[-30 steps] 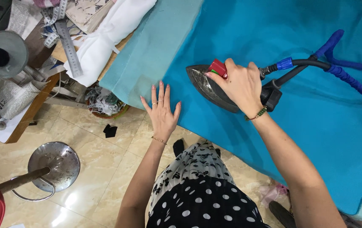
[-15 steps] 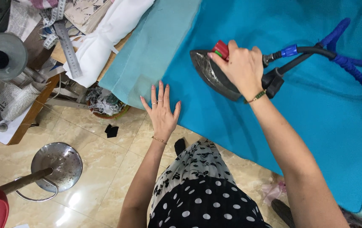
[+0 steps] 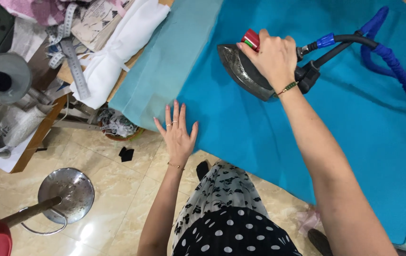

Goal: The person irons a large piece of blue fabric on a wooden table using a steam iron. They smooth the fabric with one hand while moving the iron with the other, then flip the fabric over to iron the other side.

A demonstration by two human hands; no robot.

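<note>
A folded white cloth (image 3: 117,47), a metal ruler (image 3: 76,66) and a tape measure (image 3: 60,28) lie left, above a round steel stool base (image 3: 66,193) on the tiled floor (image 3: 117,189).

Glossy beige marble-tile floor (image 3: 103,189) under a wooden table (image 3: 37,130), a metal stool base (image 3: 65,194) nearby.

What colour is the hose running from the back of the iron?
Blue wrap on the hose, black near the iron; the head view shows it.

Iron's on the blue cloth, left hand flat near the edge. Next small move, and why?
Probably glide the iron toward its nose, over the blue cloth near the paler teal strip. The right hand grips the handle, the left hand lies spread on the cloth's near edge, pinning it, and the hose trails clear behind.
</note>
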